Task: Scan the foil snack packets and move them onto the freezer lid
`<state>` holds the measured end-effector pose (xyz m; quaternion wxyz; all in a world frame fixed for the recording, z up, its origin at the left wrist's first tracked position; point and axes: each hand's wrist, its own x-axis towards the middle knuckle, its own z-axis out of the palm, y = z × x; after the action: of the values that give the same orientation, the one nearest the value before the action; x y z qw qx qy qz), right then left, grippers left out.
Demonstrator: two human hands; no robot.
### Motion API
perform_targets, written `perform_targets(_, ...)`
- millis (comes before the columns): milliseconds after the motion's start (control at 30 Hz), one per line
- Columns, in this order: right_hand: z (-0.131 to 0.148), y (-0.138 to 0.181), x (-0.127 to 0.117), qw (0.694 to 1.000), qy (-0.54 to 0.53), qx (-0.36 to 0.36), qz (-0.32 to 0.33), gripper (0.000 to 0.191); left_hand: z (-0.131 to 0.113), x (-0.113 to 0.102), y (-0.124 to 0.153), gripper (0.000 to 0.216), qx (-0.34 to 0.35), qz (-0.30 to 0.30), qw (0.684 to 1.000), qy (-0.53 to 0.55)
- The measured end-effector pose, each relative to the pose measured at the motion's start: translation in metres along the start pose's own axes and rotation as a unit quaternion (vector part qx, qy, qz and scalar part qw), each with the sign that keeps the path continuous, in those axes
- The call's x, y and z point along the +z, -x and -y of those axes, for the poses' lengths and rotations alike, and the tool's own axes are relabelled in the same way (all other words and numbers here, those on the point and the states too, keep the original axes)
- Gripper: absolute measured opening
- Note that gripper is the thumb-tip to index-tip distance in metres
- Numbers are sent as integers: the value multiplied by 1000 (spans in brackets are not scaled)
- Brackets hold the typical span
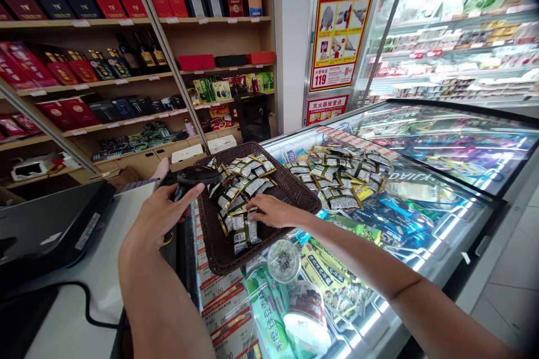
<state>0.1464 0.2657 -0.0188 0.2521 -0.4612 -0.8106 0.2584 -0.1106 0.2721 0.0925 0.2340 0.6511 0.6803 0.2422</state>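
My left hand (164, 207) is closed round a black handheld barcode scanner (196, 175), its head pointing over the basket's left side. A brown woven basket (309, 202) rests on the freezer's glass top and holds many small foil packets with white, green and gold printing. Inside it, my right hand (272, 210) has its fingertips closed on the upper edge of a foil packet (246, 233) near the front. Part of that grip is hidden. More packets like these lie in a loose pile (337, 174) on the glass, right of the basket.
Beneath the glass of the chest freezer (433, 252) are ice creams and a tub (307, 314). A counter (96, 269) with a black device (50, 224) and cable stands at left. Shelves (164, 76) of boxes and bottles line the back; a lit display fridge (458, 33) is at right.
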Motion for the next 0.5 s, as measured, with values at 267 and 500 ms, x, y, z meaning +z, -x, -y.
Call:
perform_targets(267, -10, -3, -18, 937, -297, 158, -90, 3, -6, 1, 3, 60, 14, 21, 997, 71)
perform_targets(500, -16, 10, -90, 854, -391, 137, -315, 9, -26, 7, 15, 57, 65, 110, 974, 189)
